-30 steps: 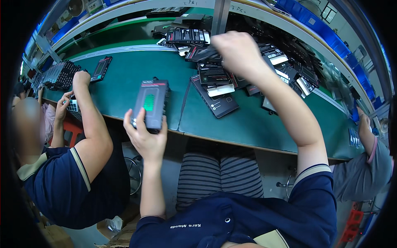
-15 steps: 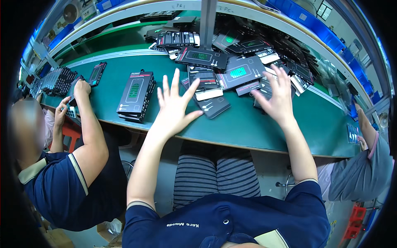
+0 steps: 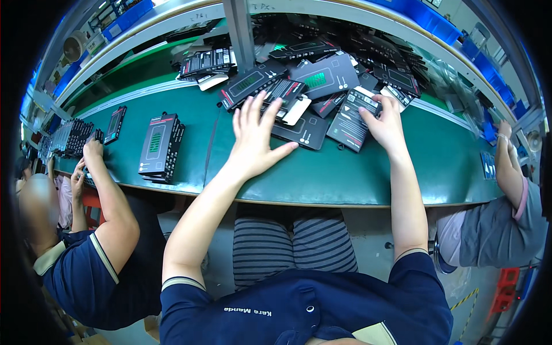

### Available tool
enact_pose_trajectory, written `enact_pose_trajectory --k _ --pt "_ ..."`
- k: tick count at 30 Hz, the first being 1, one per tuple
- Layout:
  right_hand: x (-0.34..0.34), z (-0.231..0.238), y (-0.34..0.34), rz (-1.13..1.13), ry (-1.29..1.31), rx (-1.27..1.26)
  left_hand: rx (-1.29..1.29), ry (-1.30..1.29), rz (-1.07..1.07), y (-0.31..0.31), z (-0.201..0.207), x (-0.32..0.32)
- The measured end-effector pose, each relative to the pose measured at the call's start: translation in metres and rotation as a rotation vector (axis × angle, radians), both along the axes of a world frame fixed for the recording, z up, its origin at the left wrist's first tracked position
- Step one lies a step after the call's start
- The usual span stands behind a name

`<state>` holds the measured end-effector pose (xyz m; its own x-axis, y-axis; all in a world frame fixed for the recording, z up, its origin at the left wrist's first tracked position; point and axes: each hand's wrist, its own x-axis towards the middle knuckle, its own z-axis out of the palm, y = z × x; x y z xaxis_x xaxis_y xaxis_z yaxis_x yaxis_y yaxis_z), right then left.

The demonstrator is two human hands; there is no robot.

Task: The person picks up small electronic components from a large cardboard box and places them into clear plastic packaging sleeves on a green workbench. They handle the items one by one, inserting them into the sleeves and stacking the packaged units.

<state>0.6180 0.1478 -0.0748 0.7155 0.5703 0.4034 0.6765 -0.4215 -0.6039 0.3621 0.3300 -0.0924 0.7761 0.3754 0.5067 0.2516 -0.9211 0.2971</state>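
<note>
Reaching out over the green bench (image 3: 345,172), both forearms come up from the lower edge and stretch toward a messy pile of flat black boxes (image 3: 322,75). The left hand (image 3: 256,138) is flat, palm down, fingers spread wide and thumb stuck out to the side, with the fingertips resting on a black box with a white end (image 3: 287,100) at the near edge of the pile. The right hand (image 3: 388,123) sits just right of that, wrist slightly bent, fingers curled round the top end of a dark flat package (image 3: 351,121) that lies on the bench under its thumb. Well off to the left of the left hand there's a neat stack of black boxes (image 3: 160,146). Further left, another person's arm (image 3: 106,190) reaches onto the bench, and a third person's forearm (image 3: 509,167) shows at the far right.
</note>
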Motion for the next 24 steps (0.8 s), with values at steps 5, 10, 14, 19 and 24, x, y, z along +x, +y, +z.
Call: enact_pose_trajectory --k 5,10,14,19,24 --pt "-0.017 -0.002 0.003 0.007 -0.067 -0.060 -0.023 -0.029 0.007 0.000 0.002 0.000" --pt "-0.027 0.000 0.002 0.008 -0.045 -0.123 0.114 0.013 -0.005 -0.006 0.002 0.000" --pt "-0.019 -0.007 0.001 -0.013 -0.105 -0.091 0.148 -0.018 -0.049 -0.009 0.003 0.000" --pt "-0.019 -0.005 0.002 0.045 -0.143 0.163 0.218 -0.059 -0.080 -0.009 0.002 -0.002" --pt "-0.024 0.004 -0.001 0.079 -0.011 0.272 0.211 -0.083 -0.080 -0.010 0.003 -0.002"
